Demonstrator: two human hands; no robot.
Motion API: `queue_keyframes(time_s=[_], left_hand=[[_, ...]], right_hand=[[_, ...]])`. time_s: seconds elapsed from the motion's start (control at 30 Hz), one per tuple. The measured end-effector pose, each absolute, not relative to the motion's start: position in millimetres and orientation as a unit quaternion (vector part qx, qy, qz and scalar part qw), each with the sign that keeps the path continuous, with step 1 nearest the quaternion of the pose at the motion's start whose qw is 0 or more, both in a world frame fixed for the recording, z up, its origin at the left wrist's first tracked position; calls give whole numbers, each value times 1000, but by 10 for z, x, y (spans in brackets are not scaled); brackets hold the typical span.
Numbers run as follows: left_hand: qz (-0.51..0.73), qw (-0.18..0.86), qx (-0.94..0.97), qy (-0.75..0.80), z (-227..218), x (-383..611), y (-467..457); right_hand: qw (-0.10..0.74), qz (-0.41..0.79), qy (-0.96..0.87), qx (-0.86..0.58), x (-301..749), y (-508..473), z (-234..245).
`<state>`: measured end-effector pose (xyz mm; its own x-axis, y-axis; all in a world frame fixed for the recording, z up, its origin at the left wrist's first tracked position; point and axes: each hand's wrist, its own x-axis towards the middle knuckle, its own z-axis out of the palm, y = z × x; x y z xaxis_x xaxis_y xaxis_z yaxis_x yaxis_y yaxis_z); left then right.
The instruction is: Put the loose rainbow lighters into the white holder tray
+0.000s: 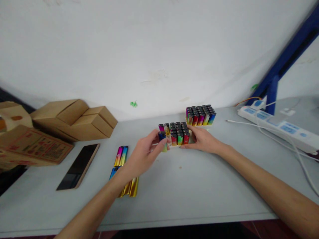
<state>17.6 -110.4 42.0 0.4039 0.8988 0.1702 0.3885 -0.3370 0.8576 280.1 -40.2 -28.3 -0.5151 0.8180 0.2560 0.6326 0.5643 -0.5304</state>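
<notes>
The left hand [147, 151] pinches a lighter [162, 136] upright at the left edge of the block [178, 132] of lighters mid-table, while the right hand [203, 139] grips the block's right side. Keeping the lighter vertical should stop its neighbours tipping.

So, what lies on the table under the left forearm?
Shiny metallic pieces lying flat: a pink and green pair beyond the forearm, gold ones on its near side. The forearm covers their middle parts, so the count is unclear.

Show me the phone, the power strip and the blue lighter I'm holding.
phone [78, 166], head view, middle of dark screen.
power strip [274, 124], head view, top of white casing.
blue lighter [161, 135], head view, its blue body.
</notes>
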Motion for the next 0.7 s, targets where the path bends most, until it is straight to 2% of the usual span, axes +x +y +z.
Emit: queue_keyframes(time_s=[0.23, 0.5, 0.7], left_hand=[[414, 486, 674, 373, 261, 238, -1035], [419, 374, 661, 497, 180, 203, -1059], [400, 331, 680, 519, 174, 218, -1092]], right_hand=[[236, 193, -852, -426, 2805, -400, -266], [232, 193, -849, -434, 2802, -414, -252], [232, 194, -848, -436, 2800, -411, -255]])
